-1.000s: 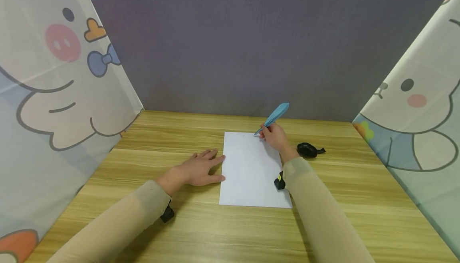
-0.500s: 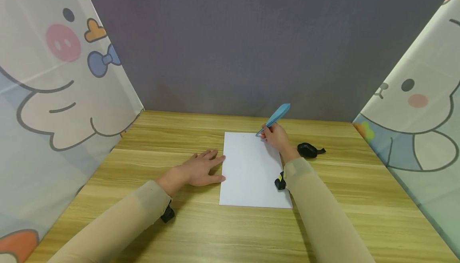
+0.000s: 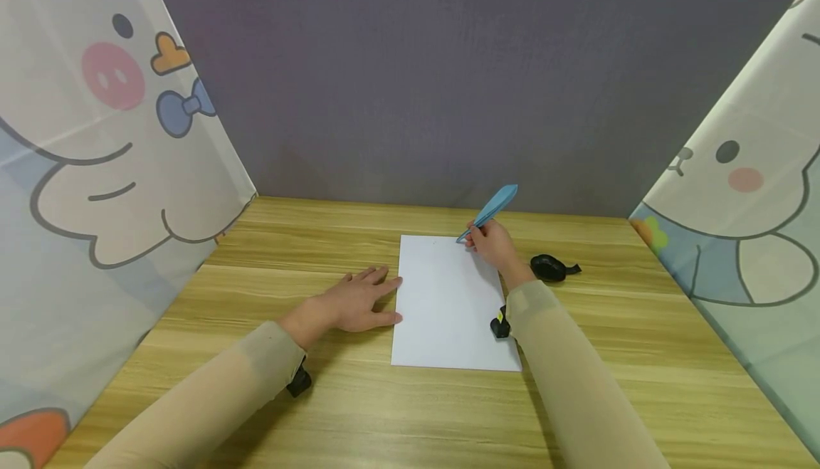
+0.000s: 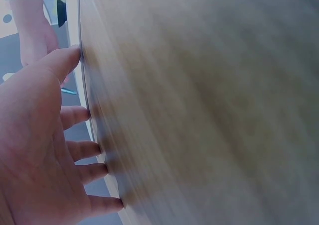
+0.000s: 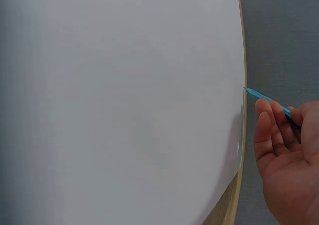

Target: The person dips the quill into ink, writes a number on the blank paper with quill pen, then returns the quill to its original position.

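My right hand (image 3: 492,243) pinches a blue feather-shaped pen (image 3: 496,204) near its tip, with the feather end slanting up to the right. In the right wrist view the pen's point (image 5: 248,90) is right at the far edge of a white sheet of paper (image 5: 139,85). A tiny faint mark shows near the top of the sheet in the head view. My left hand (image 3: 359,302) lies spread on the table, its thumb and index fingertip at the paper's left edge. From the left wrist, the left hand (image 4: 45,140) shows straight, parted fingers.
A small black object with a short tail (image 3: 549,268) lies to the right of the paper on the wood-grain table (image 3: 410,412). A dark grey panel (image 3: 435,85) rises behind, and cartoon-printed cloths (image 3: 96,191) flank both sides.
The right hand and the pen's tip have shifted very slightly to the right along the top of the paper. The left hand stays where it was.
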